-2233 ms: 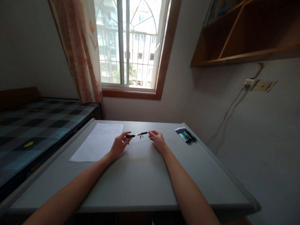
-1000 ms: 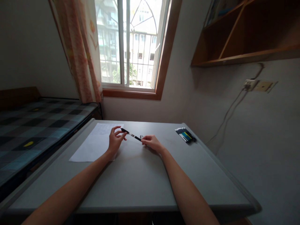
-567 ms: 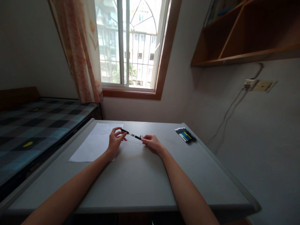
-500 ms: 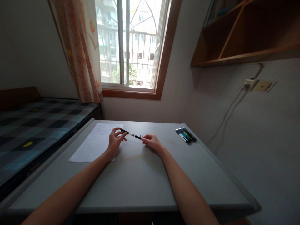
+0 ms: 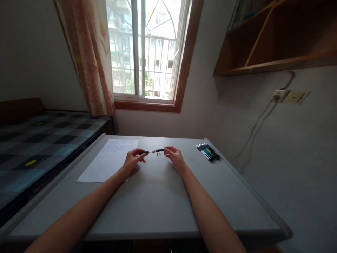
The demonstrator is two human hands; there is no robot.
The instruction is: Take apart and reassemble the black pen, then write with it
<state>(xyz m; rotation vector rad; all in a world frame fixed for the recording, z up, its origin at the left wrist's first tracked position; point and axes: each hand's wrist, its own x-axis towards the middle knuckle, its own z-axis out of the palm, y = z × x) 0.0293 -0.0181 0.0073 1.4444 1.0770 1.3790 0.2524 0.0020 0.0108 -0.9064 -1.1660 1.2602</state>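
Observation:
A black pen with a clear, whitish middle (image 5: 152,151) is held level above the desk between my two hands. My left hand (image 5: 132,159) pinches its left end between thumb and fingers. At the other end, the fingertips of my right hand (image 5: 174,155) close on the black tip part. Just below the pen, a couple of tiny pieces (image 5: 158,154) lie on the desk, too small to name. Beside my left hand lies a sheet of paper (image 5: 105,161) with faint writing or a grid at its top.
The grey desk (image 5: 158,203) stands below the window. A row of dark pens with a blue, yellow and white label (image 5: 207,153) lies near its right edge. To the left is a bed with a checked cover (image 5: 52,140). A wooden shelf (image 5: 263,63) hangs upper right, above a socket (image 5: 279,94).
The pen has turned from slanting down to the right to nearly level. My right hand has risen a little with its end, and my left hand has lowered slightly.

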